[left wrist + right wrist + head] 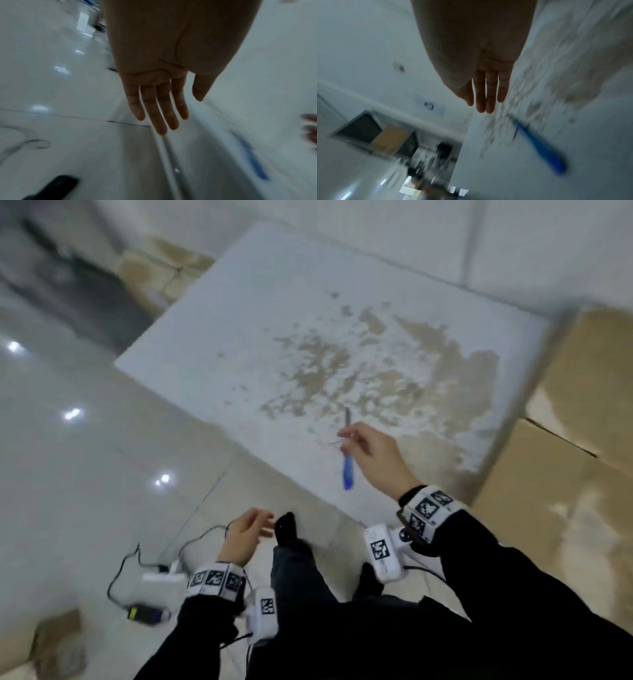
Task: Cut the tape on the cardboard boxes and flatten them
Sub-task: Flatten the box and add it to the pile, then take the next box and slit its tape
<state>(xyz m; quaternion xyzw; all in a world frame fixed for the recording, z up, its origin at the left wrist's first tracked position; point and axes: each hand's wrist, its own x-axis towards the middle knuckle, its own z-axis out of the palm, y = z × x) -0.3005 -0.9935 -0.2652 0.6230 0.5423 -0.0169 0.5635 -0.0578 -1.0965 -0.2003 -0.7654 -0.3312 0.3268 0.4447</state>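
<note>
A large white flattened sheet (274,337) with brown torn patches lies on the floor tiles. On or just over its near part is a blue-handled knife (348,470), blade pointing away. My right hand (356,440) hovers above the knife. In the right wrist view its fingers (486,100) are straight and hold nothing, with the knife (542,148) blurred and apart from them. My left hand (260,523) hangs lower left over the floor, its fingers (159,108) straight and empty. The left wrist view shows the knife (254,161) on the white sheet.
Brown cardboard boxes (582,440) stand at the right edge of the sheet, and another box (161,275) at the back left. A white power strip with black cables (161,577) lies on the glossy tiles near my dark shoe (286,529).
</note>
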